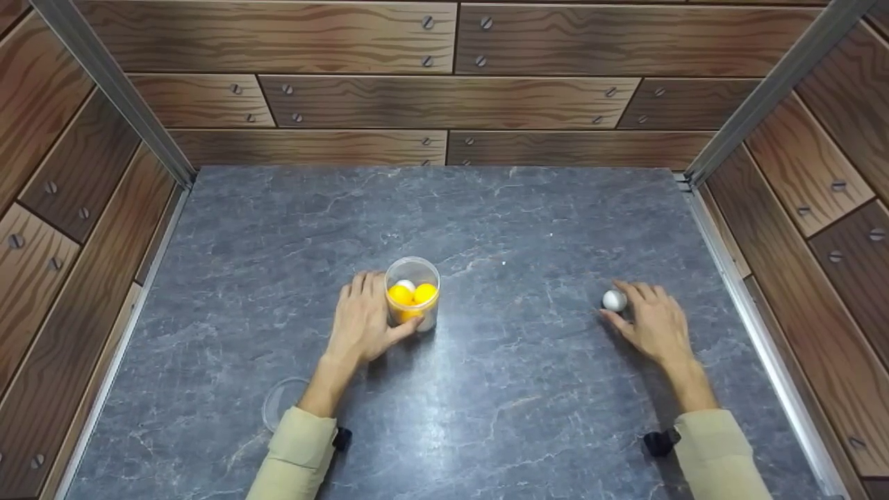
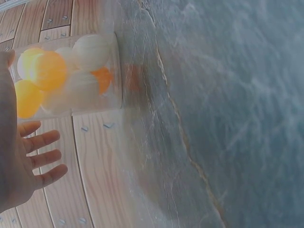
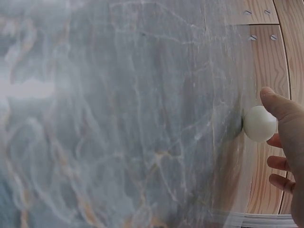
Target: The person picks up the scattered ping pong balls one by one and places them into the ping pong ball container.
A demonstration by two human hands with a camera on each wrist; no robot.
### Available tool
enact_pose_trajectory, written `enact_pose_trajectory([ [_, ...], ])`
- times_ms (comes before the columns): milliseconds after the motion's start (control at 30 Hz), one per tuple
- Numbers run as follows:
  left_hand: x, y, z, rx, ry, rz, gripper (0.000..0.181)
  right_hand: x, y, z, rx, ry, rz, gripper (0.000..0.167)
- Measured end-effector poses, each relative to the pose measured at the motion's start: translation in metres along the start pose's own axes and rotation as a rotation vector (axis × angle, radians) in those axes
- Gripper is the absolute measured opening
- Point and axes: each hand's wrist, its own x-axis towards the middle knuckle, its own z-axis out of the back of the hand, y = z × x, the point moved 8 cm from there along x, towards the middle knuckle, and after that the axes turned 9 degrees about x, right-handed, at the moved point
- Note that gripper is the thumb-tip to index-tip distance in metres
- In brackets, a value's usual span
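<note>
A clear plastic jar (image 1: 429, 321) stands upright on the table, holding orange and white balls (image 1: 425, 294). My left hand (image 1: 361, 316) is at its left side, thumb across the front near the wall and fingers spread loosely, as the left wrist view shows. Whether they press on the jar is hard to tell. Farther right, a single white ball (image 1: 614, 301) rests on the table. Around it reaches my right hand (image 1: 653, 321), thumb and index finger on either side of the ball. In the right wrist view the other fingers are loosely bent and apart from the ball (image 3: 259, 124).
A clear round lid (image 1: 278, 403) lies on the table (image 1: 514, 389), partly behind the left forearm. Wood-patterned walls (image 1: 444, 101) stand at the back and both sides, with metal rails (image 1: 764, 361) along the side edges.
</note>
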Motion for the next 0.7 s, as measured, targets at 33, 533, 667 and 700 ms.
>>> enact_pose_trajectory([
  [33, 0.0001, 0.0, 0.0, 0.0, -0.001, -0.001, 0.095, -0.0002, -0.0002, -0.0006, 0.001, 0.0, -0.002, 0.061],
  [533, -0.0001, -0.0001, 0.0007, -0.011, -0.025, -0.002, 0.092, -0.0016, -0.0028, -0.0063, 0.01, 0.014, -0.019, 0.056],
  [667, 0.0002, -0.0003, 0.0005, -0.012, -0.016, 0.001, 0.093, -0.0031, -0.0031, -0.0069, 0.015, 0.02, -0.023, 0.051],
  [700, 0.0003, -0.0002, 0.0004, -0.012, -0.014, 0.002, 0.093, -0.0033, -0.003, -0.0071, 0.015, 0.022, -0.022, 0.05],
])
